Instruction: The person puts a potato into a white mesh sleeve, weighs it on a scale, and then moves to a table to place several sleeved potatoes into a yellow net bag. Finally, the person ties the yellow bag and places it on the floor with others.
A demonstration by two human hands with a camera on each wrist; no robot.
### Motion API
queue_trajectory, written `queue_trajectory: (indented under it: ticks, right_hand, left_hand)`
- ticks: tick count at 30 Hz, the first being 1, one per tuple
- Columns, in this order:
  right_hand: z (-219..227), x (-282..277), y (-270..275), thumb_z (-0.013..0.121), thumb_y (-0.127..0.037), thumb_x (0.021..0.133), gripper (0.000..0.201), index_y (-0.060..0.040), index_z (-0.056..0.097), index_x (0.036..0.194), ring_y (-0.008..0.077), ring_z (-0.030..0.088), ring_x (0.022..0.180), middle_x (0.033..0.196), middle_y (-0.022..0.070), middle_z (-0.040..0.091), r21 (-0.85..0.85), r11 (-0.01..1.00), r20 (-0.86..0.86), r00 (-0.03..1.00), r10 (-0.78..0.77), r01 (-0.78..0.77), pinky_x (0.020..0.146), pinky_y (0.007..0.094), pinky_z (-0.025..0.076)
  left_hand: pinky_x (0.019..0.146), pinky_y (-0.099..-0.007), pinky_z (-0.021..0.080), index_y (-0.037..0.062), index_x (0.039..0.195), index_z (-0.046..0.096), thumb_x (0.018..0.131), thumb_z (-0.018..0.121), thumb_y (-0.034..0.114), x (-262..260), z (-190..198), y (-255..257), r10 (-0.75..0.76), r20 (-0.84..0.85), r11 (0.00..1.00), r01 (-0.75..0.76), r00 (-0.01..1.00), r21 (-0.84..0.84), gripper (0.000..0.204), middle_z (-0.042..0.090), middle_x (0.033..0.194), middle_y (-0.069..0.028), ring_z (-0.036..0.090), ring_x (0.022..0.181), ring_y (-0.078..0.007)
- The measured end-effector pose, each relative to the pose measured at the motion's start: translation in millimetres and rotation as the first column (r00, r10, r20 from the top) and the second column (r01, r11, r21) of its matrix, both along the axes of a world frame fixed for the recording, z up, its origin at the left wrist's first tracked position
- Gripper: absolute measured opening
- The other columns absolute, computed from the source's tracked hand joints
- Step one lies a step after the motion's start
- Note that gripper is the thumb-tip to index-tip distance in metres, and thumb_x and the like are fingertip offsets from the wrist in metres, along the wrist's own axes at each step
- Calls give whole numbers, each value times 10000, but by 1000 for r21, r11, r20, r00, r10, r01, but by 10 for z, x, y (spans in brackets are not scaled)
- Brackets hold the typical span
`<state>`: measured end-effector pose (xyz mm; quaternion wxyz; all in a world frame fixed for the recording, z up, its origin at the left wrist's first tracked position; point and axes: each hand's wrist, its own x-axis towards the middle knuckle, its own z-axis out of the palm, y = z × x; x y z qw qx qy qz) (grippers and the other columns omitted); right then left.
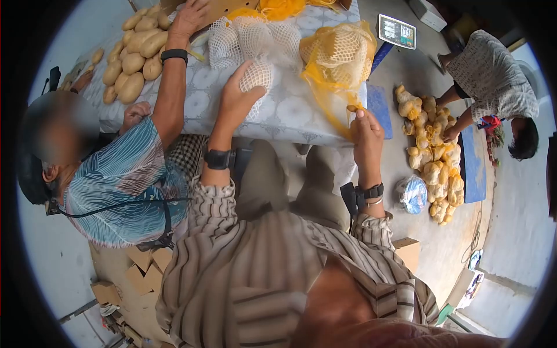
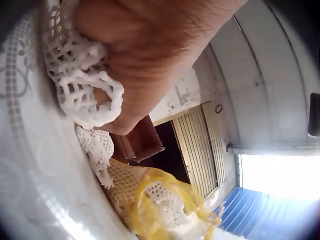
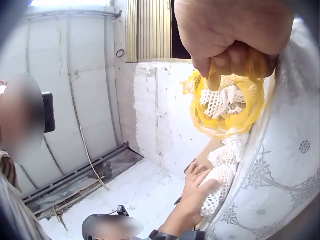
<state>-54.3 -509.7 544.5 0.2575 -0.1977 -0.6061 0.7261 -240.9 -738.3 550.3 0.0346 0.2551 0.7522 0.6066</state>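
My left hand [image 1: 235, 98] grips a piece of produce in a white foam net sleeve [image 1: 256, 78], low over the table. In the left wrist view, a tan surface shows through the ring-like open end of the sleeve [image 2: 87, 112]. With thumb and fingers, my right hand [image 1: 366, 134] pinches the gathered edge of a yellow mesh bag [image 1: 325, 95]. This bag lies at the table's right end and contains white foam-netted pieces [image 1: 345, 55]. More foam-netted pieces [image 1: 229, 43] lie just beyond my left hand.
Tan, potato-like produce [image 1: 133, 61] is piled on the patterned tablecloth [image 1: 284, 122] at left. A seated person [image 1: 125, 180] reaches across beside me. Right of the table are a scale [image 1: 397, 32], filled yellow net bags [image 1: 435, 165] on the floor, and another person bending over them [image 1: 487, 81].
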Motion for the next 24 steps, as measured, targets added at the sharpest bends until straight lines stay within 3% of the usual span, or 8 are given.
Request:
queue_trajectory:
  ticks: [1, 3, 6, 9, 14, 20, 22, 24]
  right_hand:
    - [2, 2, -14, 568, -246, 956, 276, -8, 681, 1039, 2, 309, 548, 625, -103, 401, -29, 1000, -12, 1000, -3, 2, 491, 187, 221]
    - [18, -1, -22, 560, -238, 960, 272, -7, 677, 1044, 3, 305, 540, 615, -103, 393, -43, 999, -22, 1000, -4, 3, 484, 189, 218]
    - [25, 2, -44, 555, -235, 962, 273, -5, 672, 1054, 5, 307, 538, 616, -99, 400, -63, 998, -69, 998, 0, -4, 484, 188, 224]
    - [69, 29, -90, 562, -242, 958, 284, -2, 669, 1065, 11, 323, 549, 641, -89, 431, -89, 995, -99, 994, -42, 33, 497, 185, 244]
    - [277, 189, -188, 533, -246, 973, 316, 18, 635, 1112, 10, 306, 560, 654, -94, 378, 5, 993, -65, 991, -115, 116, 505, 185, 221]
    - [267, 240, -135, 556, -234, 961, 306, 14, 642, 1118, 16, 304, 544, 635, -93, 374, 72, 994, -88, 993, -76, 82, 494, 197, 214]
    - [213, 250, -140, 562, -242, 958, 303, 7, 652, 1107, 19, 306, 537, 626, -90, 379, 79, 994, -72, 995, -72, 78, 489, 202, 212]
    - [227, 264, -173, 570, -238, 951, 301, 2, 659, 1110, 19, 333, 558, 651, -84, 412, 56, 996, -61, 996, -63, 67, 503, 196, 242]
  left_hand:
    - [946, -390, 473, 2, 1366, 427, 730, 658, 114, 120, 59, -33, 1, 5, 1000, -1, 1000, -1, 686, 534, 1286, -201, 560, 1152, -294]
    - [932, -317, 488, -59, 1366, 408, 724, 657, 100, 375, 207, -25, -453, 413, 812, 174, 790, 557, 707, 574, 1238, -187, 578, 1118, -217]
    - [1016, -304, 431, -85, 1359, 410, 701, 641, 127, 640, 286, 129, -664, 399, 701, 342, 632, 626, 729, 538, 1285, -196, 569, 1138, -227]
    - [996, -303, 445, -73, 1357, 423, 728, 649, 143, 695, 257, 383, -731, 357, 671, 515, 582, 533, 702, 551, 1271, -182, 581, 1112, -208]
    - [958, -298, 467, -58, 1336, 454, 795, 646, 158, 710, 202, 796, -741, 439, 669, 502, 508, 549, 613, 573, 1238, -150, 590, 1089, -182]
    - [903, -320, 511, -21, 1187, 560, 826, 634, 197, 621, 83, 923, -757, 559, 627, 136, 340, 767, 428, 652, 1076, -108, 640, 974, -188]
    - [807, -327, 564, -34, 1203, 517, 834, 615, 157, 566, 130, 877, -913, 372, 386, 61, 168, 920, 426, 633, 1088, -111, 653, 929, -221]
    - [805, -332, 565, -29, 1215, 508, 832, 618, 149, 616, 229, 871, -879, 425, 449, 78, 215, 890, 436, 627, 1098, -111, 646, 948, -214]
